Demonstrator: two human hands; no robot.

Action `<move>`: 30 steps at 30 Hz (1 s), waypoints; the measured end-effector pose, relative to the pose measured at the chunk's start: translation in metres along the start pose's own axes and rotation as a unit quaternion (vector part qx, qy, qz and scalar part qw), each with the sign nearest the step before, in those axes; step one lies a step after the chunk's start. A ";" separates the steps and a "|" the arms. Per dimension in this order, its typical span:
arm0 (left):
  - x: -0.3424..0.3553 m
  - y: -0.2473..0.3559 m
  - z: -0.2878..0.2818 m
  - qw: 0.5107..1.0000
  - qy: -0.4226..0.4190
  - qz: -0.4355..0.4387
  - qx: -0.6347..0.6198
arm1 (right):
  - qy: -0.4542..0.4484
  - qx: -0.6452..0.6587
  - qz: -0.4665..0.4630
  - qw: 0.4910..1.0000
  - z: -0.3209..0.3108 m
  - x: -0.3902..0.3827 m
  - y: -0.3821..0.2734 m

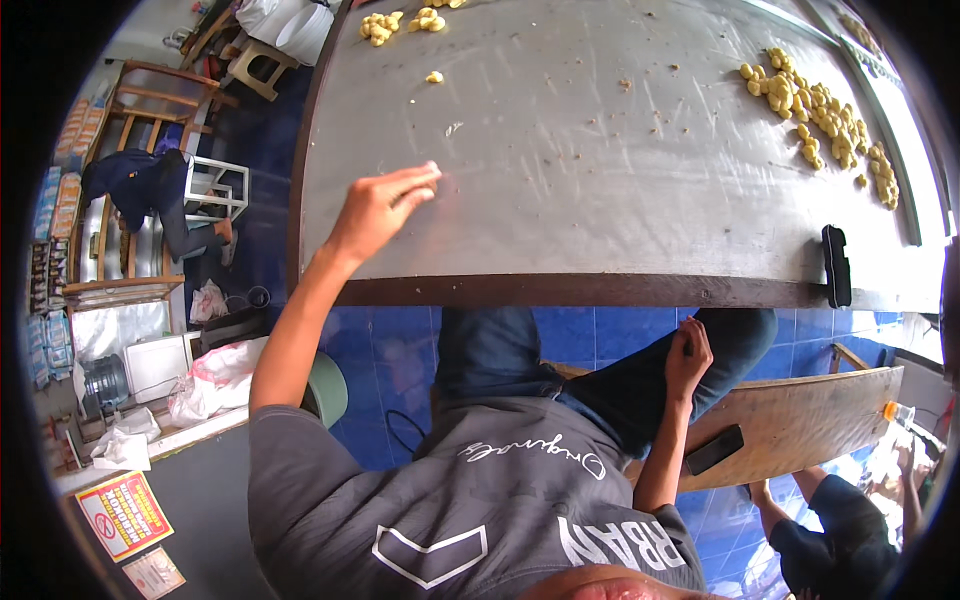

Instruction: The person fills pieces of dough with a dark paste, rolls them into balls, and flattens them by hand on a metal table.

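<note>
My left hand (378, 212) reaches over the grey metal-topped table (560, 220), its thumb and fingers drawn together in a pinch. Whatever lies between the fingertips, if anything, is too small to make out. A single small yellow dough-like piece (434, 77) lies farther up the table, with a tiny crumb near it. Small yellow clusters (380, 28) sit at the far left edge of the top. At the far right spreads a larger group of yellow lumps (815, 110). My right hand (689, 358) rests over my thigh, fingers curled in, the inside of its grip hidden.
A black narrow object (836, 266) lies at the table's near right edge. On the wooden bench (790, 420) beside me is a dark phone (715, 450). A person bends by wooden racks (150, 100) at left; another person (840, 535) is at lower right. A green tub (328, 390) stands by my left side.
</note>
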State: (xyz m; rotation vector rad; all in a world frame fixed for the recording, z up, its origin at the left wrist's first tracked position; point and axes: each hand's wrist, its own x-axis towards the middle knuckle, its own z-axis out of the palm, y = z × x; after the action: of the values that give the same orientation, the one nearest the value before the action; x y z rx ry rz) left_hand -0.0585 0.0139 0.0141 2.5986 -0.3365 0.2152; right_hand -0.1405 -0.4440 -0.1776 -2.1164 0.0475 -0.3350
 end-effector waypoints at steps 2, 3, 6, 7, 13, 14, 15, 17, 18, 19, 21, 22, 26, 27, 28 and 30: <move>0.002 0.002 -0.008 0.998 0.028 -0.036 -0.052 | 0.002 -0.008 -0.011 1.000 0.000 -0.001 -0.002; -0.002 0.005 -0.011 0.998 0.033 -0.034 -0.034 | 0.002 -0.017 -0.024 1.000 0.000 -0.002 -0.004; -0.015 0.000 -0.002 1.000 0.025 0.011 0.003 | 0.006 0.008 0.001 1.000 0.003 -0.001 0.002; -0.016 0.003 0.001 1.000 0.000 0.001 0.016 | 0.007 0.008 0.001 1.000 0.004 -0.002 0.003; 0.007 0.023 0.018 0.996 0.057 0.064 0.013 | 0.007 0.011 -0.001 1.000 0.002 -0.002 0.004; 0.007 0.021 0.019 0.996 0.058 0.065 0.013 | 0.006 -0.004 -0.003 1.000 0.002 -0.001 0.002; 0.008 0.020 0.020 0.998 0.024 0.053 0.036 | 0.005 -0.018 -0.005 1.000 0.001 -0.001 -0.001; 0.017 0.019 0.019 0.999 -0.011 0.017 0.027 | 0.011 -0.013 -0.006 1.000 0.002 -0.001 0.000; 0.024 0.019 0.020 0.999 -0.013 0.023 0.025 | 0.013 -0.004 -0.010 1.000 0.002 -0.002 0.000; 0.032 0.021 0.019 0.999 0.032 0.006 -0.005 | 0.016 -0.006 -0.009 1.000 0.002 -0.002 0.000; 0.038 0.019 0.025 0.999 0.035 -0.005 -0.029 | 0.012 -0.015 -0.017 1.000 0.001 -0.001 -0.002; 0.040 0.017 0.026 0.999 0.035 0.000 -0.030 | 0.017 -0.016 -0.017 1.000 0.002 -0.001 -0.002; 0.056 0.021 0.030 1.000 0.016 -0.010 -0.022 | 0.013 -0.014 -0.012 1.000 0.001 0.001 -0.007; 0.064 0.028 0.035 0.998 0.044 0.017 -0.035 | 0.012 -0.005 -0.006 1.000 0.001 0.001 -0.009; 0.070 0.033 0.039 0.995 0.076 0.043 -0.049 | 0.014 -0.006 -0.006 1.000 0.001 0.001 -0.010; 0.073 0.025 0.052 0.994 0.048 0.091 -0.025 | 0.003 -0.013 -0.002 1.000 -0.001 0.002 -0.012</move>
State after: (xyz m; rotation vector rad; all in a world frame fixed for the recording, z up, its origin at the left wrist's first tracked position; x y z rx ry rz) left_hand 0.0086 -0.0477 -0.0031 2.4991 -0.5369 0.3887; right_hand -0.1401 -0.4383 -0.1665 -2.1424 0.0524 -0.3446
